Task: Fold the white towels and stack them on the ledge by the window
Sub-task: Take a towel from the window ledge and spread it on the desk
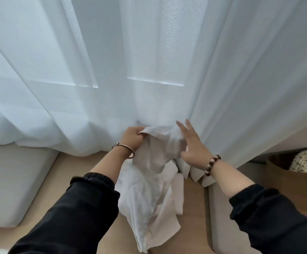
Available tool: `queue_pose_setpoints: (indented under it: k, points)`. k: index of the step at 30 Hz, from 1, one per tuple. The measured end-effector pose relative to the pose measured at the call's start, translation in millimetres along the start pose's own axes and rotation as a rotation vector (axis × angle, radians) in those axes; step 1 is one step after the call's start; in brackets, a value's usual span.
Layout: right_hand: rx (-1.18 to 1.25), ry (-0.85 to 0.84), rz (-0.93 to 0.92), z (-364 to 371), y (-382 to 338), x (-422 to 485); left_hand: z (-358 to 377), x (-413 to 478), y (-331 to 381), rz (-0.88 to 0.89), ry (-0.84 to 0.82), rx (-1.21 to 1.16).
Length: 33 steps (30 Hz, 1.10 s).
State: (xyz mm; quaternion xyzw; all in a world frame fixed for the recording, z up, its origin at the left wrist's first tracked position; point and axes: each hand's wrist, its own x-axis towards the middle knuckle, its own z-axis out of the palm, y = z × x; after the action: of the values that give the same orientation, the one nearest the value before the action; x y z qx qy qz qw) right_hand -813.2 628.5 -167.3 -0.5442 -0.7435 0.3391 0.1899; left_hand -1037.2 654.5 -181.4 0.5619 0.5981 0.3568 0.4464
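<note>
Lying at the left edge of the frame, a pale cushion [11, 180] sits on the wooden ledge [72, 167], below the sheer curtain [94, 70]. At centre, the left hand [132, 139] is closed on the top corner of a white towel [150, 189], which hangs crumpled down to the bottom edge. Right of it, the right hand [191, 145] is spread wide, fingers straight, palm against the towel's upper edge. More white cloth [178, 191] lies on the ledge behind the towel. A brown bag [295, 180] stands at the right edge.
</note>
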Motion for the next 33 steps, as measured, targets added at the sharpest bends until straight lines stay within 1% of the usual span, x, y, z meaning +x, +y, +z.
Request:
queue_pose_setpoints:
  k: [1,3,9,13,15,17,21,23,24,25,29,33]
  points:
    - [0.007,-0.043,0.01,4,-1,-1,0,-1,8,0.018,-0.023,-0.035]
    - [0.009,-0.026,0.029,10,-6,0,2,-3,23,0.064,-0.076,-0.077]
    - [0.211,0.287,0.088,11,-23,0,11,-10,55,0.139,-0.209,-0.182]
    - [0.136,0.452,0.119,0,-25,-9,20,-20,65,0.162,-0.307,-0.266]
    - [0.177,0.512,0.174,-11,-23,-16,26,-24,64,0.151,-0.354,-0.313]
    - [0.252,0.592,0.234,-27,-18,-25,34,-25,61,0.142,-0.398,-0.202]
    - [0.324,0.727,0.264,-69,0,-55,78,-30,57,0.085,-0.523,0.088]
    - [0.302,0.791,0.266,-89,9,-71,103,-31,56,0.07,-0.478,0.314]
    - [0.29,0.838,0.269,-100,16,-81,118,-32,59,0.082,-0.456,0.401]
    - [0.281,0.885,0.274,-110,22,-93,131,-33,62,0.09,-0.443,0.439]
    - [0.185,1.003,0.303,-148,56,-146,180,-43,92,0.093,-0.432,0.37]
    - [0.199,1.165,0.39,-186,102,-217,249,-62,138,0.177,-0.508,0.304]
